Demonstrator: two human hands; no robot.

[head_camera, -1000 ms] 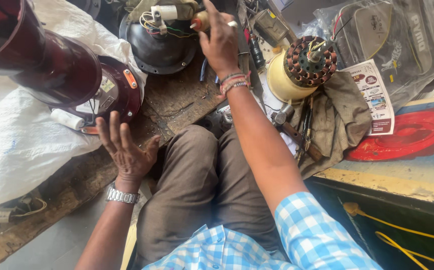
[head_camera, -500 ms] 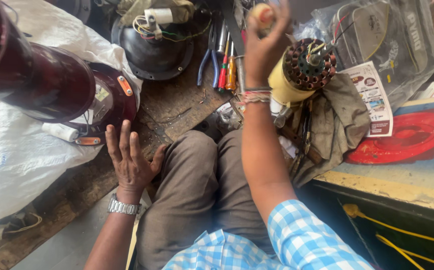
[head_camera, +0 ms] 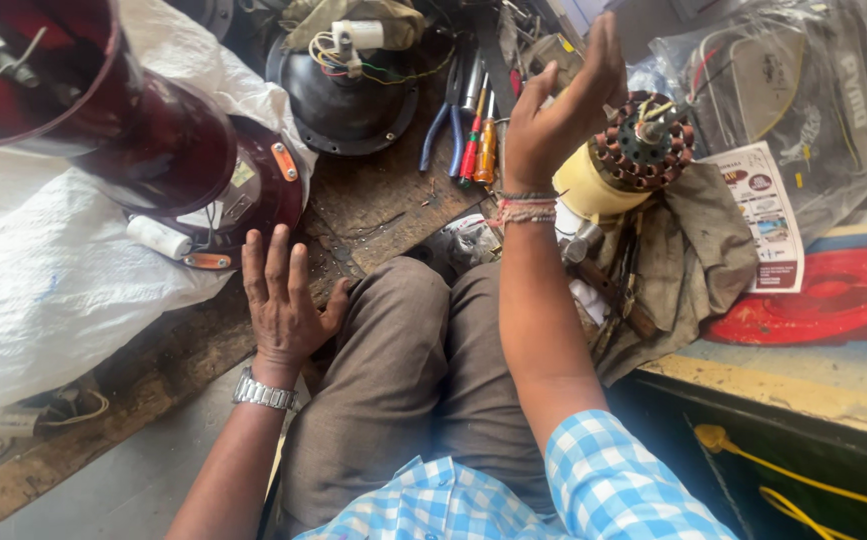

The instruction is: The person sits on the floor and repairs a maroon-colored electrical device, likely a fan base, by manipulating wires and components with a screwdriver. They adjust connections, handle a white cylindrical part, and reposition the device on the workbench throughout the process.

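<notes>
Motor winding (head_camera: 643, 150), judged heavy, rigid, best gripped by its yellow body, is being approached by right hand (head_camera: 553, 120), fingers apart; left hand (head_camera: 283, 300) is being rested flat, fingers spread, on bench (head_camera: 373, 200).

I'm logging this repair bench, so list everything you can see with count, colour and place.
Motor housing: one, dark red, upper left on white sacking.
Round cover: one, black, top centre, wires on it.
Pliers and screwdrivers: several, blue, red, orange handles, beside the cover.
Wound stator: one, copper on cream base, right of centre.
Rag: one, grey-brown, under the stator.
Leaflet: one, white, right.
Left hand: flat on the wooden bench, wristwatch.
Right hand: raised, open, by the stator.
</notes>
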